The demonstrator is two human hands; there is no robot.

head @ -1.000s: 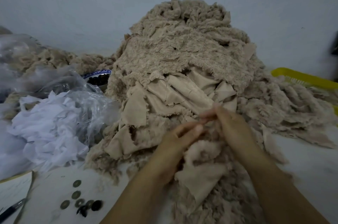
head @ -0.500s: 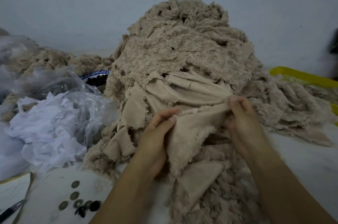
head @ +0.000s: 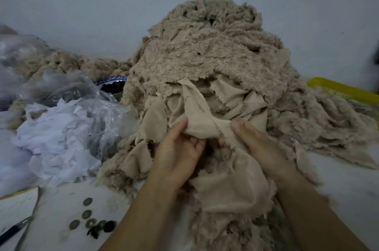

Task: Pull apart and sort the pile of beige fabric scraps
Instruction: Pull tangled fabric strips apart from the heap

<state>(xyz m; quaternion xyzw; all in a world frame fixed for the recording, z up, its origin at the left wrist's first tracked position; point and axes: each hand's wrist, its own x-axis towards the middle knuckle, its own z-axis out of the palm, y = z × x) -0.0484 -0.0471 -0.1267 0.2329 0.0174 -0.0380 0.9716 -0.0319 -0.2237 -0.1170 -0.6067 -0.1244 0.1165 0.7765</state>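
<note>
A tall pile of beige furry fabric scraps [head: 205, 56] rises in the middle of the white table, spilling to the right and toward me. At its front, my left hand [head: 178, 152] pinches a smooth-backed beige scrap [head: 196, 119] between thumb and fingers. My right hand [head: 260, 146] grips the same scrap's other end, thumb on top. The strip runs up from my hands into the pile. Another loose scrap [head: 231, 191] lies between my wrists, smooth side up.
White fabric scraps [head: 55, 142] and crumpled clear plastic bags [head: 98, 107] fill the left. A blue-rimmed bowl [head: 112, 82] of dark pieces sits behind them. Coins and dark buttons [head: 92, 224], a pen [head: 12, 232] and paper lie front left. A yellow basket [head: 338, 89] stands right.
Both hands have shifted from a furry scrap lower in the pile to a smooth beige strip, now held stretched between them. The earlier scrap has dropped between my wrists.
</note>
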